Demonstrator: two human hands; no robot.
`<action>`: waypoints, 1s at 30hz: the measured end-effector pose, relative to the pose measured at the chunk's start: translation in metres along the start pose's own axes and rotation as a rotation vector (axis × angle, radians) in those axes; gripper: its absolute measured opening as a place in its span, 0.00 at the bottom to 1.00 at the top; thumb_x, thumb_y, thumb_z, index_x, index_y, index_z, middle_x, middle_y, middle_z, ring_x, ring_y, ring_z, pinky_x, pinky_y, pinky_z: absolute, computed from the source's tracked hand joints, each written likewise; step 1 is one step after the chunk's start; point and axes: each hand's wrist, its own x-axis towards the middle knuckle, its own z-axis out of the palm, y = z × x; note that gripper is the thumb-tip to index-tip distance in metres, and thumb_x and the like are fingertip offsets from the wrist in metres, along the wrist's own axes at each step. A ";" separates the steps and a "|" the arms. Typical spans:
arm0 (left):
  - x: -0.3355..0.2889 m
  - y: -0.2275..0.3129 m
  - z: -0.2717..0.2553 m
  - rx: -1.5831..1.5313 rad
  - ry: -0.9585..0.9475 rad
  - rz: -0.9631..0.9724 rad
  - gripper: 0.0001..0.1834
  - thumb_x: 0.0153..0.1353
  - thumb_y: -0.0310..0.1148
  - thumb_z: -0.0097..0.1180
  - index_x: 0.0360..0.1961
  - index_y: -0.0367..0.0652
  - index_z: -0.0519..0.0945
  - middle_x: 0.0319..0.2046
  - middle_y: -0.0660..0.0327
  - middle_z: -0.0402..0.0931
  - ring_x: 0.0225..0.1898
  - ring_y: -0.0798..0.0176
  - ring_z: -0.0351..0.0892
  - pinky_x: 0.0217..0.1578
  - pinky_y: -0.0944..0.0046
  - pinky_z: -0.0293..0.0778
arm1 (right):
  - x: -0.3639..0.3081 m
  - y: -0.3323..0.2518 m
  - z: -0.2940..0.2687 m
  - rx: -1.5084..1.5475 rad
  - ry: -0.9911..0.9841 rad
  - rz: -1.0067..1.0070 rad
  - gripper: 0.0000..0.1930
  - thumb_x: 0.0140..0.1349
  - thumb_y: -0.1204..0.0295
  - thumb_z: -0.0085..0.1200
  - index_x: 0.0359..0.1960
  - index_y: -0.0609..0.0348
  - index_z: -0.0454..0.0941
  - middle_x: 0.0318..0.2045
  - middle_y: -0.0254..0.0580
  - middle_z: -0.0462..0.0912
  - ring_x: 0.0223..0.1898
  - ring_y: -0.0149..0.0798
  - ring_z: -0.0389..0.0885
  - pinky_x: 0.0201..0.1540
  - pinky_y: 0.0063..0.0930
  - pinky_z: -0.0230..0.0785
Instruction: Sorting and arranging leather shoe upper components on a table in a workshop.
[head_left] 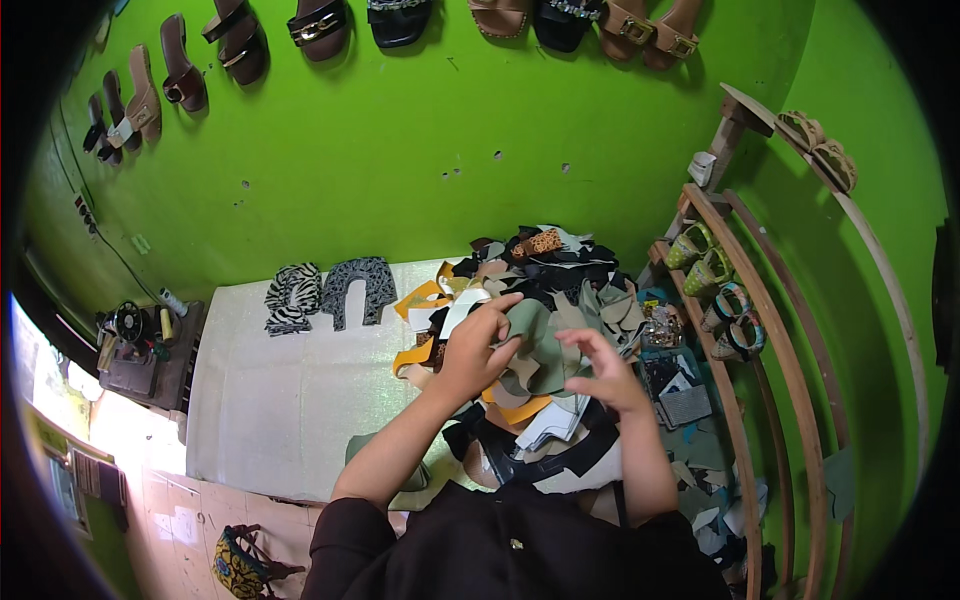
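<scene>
Over a heap of cut material scraps [590, 275], both my hands are raised near an olive-green piece [535, 335]. My left hand [482, 345] is at its left edge, thumb and forefinger apart; no grip on the piece is visible. To the right, my right hand [607, 378] has its fingers spread and nothing between them. Around them lie yellow scraps [415, 355], white pieces [555, 422], and beige and black ones. Some of the green piece's outline is lost among the other scraps.
The heap covers the right part of a pale-covered table [270, 400]. Zebra-patterned pieces [293, 298] and grey patterned pieces [358, 290] lie at its back. A wooden rack [745, 350] with sandals stands right. A sewing machine [130, 325] is left, a patterned bag [240, 560] below.
</scene>
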 end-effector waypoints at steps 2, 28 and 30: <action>-0.008 0.006 -0.006 0.025 0.010 -0.013 0.15 0.44 0.23 0.60 0.26 0.40 0.64 0.46 0.48 0.75 0.38 0.48 0.76 0.36 0.61 0.71 | 0.009 0.009 0.036 -0.110 0.153 -0.021 0.31 0.47 0.66 0.65 0.52 0.60 0.65 0.53 0.43 0.68 0.56 0.39 0.64 0.59 0.30 0.54; -0.249 0.027 -0.176 0.074 -0.584 -0.990 0.14 0.50 0.42 0.63 0.22 0.41 0.80 0.22 0.59 0.74 0.23 0.62 0.73 0.25 0.66 0.67 | -0.006 0.113 0.233 0.029 -0.685 0.352 0.14 0.60 0.78 0.45 0.47 0.55 0.71 0.25 0.32 0.69 0.24 0.25 0.69 0.28 0.20 0.63; -0.271 0.013 -0.176 -0.059 -0.299 -0.787 0.12 0.53 0.40 0.60 0.27 0.42 0.80 0.22 0.59 0.73 0.23 0.63 0.72 0.26 0.67 0.67 | -0.006 0.125 0.237 0.121 -0.631 0.474 0.12 0.61 0.76 0.47 0.47 0.55 0.71 0.23 0.26 0.64 0.21 0.18 0.63 0.22 0.15 0.57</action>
